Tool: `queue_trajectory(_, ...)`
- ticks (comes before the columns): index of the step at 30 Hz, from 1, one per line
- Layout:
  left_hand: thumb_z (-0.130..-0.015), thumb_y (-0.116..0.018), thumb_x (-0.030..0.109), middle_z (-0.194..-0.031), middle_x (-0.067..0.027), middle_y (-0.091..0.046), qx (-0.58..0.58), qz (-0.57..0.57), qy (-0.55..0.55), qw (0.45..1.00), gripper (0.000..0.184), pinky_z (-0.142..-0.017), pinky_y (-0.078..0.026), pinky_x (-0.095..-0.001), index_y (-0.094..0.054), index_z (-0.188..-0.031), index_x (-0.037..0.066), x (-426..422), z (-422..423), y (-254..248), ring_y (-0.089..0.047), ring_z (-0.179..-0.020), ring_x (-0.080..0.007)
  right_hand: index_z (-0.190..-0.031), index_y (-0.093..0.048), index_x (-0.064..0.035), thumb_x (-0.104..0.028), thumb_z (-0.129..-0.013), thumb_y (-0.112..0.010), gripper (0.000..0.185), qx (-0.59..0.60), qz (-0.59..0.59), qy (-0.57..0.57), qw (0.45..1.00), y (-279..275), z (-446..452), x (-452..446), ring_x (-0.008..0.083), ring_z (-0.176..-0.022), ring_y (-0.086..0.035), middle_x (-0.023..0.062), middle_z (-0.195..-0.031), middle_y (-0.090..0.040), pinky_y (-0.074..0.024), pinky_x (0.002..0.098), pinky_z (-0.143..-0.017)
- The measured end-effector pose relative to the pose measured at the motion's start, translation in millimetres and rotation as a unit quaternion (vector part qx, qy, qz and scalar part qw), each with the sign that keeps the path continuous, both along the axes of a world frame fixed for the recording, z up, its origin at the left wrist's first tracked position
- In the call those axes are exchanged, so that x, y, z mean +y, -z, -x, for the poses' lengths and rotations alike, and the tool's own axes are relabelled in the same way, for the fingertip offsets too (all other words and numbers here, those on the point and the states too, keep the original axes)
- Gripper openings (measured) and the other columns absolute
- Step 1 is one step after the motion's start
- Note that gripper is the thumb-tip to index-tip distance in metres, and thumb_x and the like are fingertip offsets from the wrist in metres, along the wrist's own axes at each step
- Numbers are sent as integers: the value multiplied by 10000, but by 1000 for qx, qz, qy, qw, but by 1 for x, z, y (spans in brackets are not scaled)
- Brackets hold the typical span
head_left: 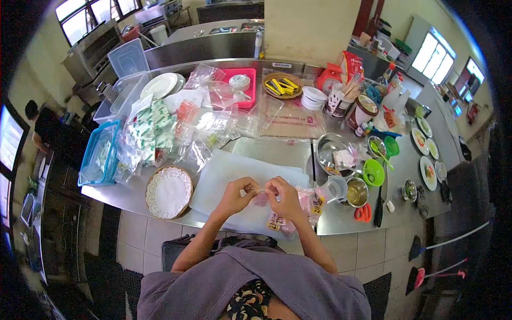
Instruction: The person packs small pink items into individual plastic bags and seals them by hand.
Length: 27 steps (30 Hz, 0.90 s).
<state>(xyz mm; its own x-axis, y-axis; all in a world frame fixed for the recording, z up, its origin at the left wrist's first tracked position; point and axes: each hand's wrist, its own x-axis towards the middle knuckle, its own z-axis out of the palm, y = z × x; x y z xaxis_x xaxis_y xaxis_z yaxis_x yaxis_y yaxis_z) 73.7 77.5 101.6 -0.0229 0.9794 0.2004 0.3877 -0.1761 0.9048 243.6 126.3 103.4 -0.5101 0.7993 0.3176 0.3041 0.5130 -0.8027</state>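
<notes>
Over the white cutting board [213,184], my left hand [238,197] and my right hand [284,199] are close together with fingers pinched. Between them is a small, thin, pinkish clear plastic piece [260,200], perhaps a bag or wrapper; its exact kind is too small to make out. Pink packets [318,201] with yellow and black print lie beside and partly behind my right hand and wrist. A clear plastic cup [335,188] is just to their right. On the left of the board sits a round woven plate [169,193] lined with a white doily.
Plastic bags [213,120] are heaped at the back left near a blue basket [101,154]. To the right are a steel bowl [335,152], a green bowl [374,173], red-handled scissors [363,213] and a black-handled knife [378,210]. Another person [61,130] stands at far left.
</notes>
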Motion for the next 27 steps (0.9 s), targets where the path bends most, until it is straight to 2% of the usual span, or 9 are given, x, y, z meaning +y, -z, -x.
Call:
queue_trajectory(4,-749,-634,36,-706,-68,-576,18,-33,-6,999,106,-575,-427,-268,-580,-833,-2,-3,-11,2,-512,-618,-126,-791,-518,-11,-58,-734,-559,85,-10,-11,-22,1000,1,-4,3,205,-644,-551,98,-718,-512,-447,289,-604)
queue_trajectory(7,-751,-639,56,-706,-75,-571,21,-37,-27,999,103,-562,-422,-270,-568,-799,-2,-5,-20,3,-509,-612,-133,-793,-518,-6,-70,-733,-567,100,-18,-27,-31,999,5,-3,5,218,-665,-561,112,-739,-530,-454,302,-617)
queue_trajectory(13,-757,-664,86,-633,-54,-556,42,-24,-85,995,116,-527,-415,-262,-587,-748,0,-9,-27,-7,-498,-566,-114,-824,-544,-9,-82,-748,-577,110,-4,27,-70,997,0,-10,12,240,-704,-588,133,-789,-577,-463,311,-634)
queue_trajectory(16,-749,-686,106,-597,-27,-558,-2,39,-118,992,131,-515,-410,-248,-609,-742,0,-11,-27,2,-485,-547,-81,-829,-561,-13,-67,-755,-582,94,-31,-55,-58,996,14,-9,20,228,-673,-602,129,-761,-596,-465,303,-610)
queue_trajectory(19,-740,-697,108,-595,-13,-565,-61,65,-153,984,129,-510,-404,-231,-626,-743,1,-8,-27,10,-472,-551,-56,-836,-571,-45,-92,-759,-572,91,-13,47,-43,998,18,-11,18,249,-643,-575,112,-731,-579,-460,337,-605)
queue_trajectory(22,-724,-705,105,-615,-28,-592,-19,79,-161,984,116,-538,-421,-242,-640,-730,9,-11,-26,8,-508,-563,-77,-830,-588,-44,-97,-762,-583,87,0,115,-45,992,17,-16,16,230,-621,-575,111,-705,-584,-455,336,-594)
queue_trajectory(25,-727,-704,128,-720,-27,-649,63,50,-154,985,101,-610,-456,-266,-660,-765,45,-14,-23,3,-580,-644,-115,-837,-594,-41,-101,-766,-589,93,14,106,-63,992,20,-20,18,210,-616,-571,110,-705,-586,-456,332,-606)
queue_trajectory(27,-706,-701,103,-697,-50,-638,75,32,-163,983,97,-613,-451,-275,-651,-743,28,-14,-23,1,-582,-636,-134,-834,-592,-38,-105,-768,-590,94,2,83,-69,994,13,-23,19,217,-627,-579,113,-715,-596,-460,329,-619)
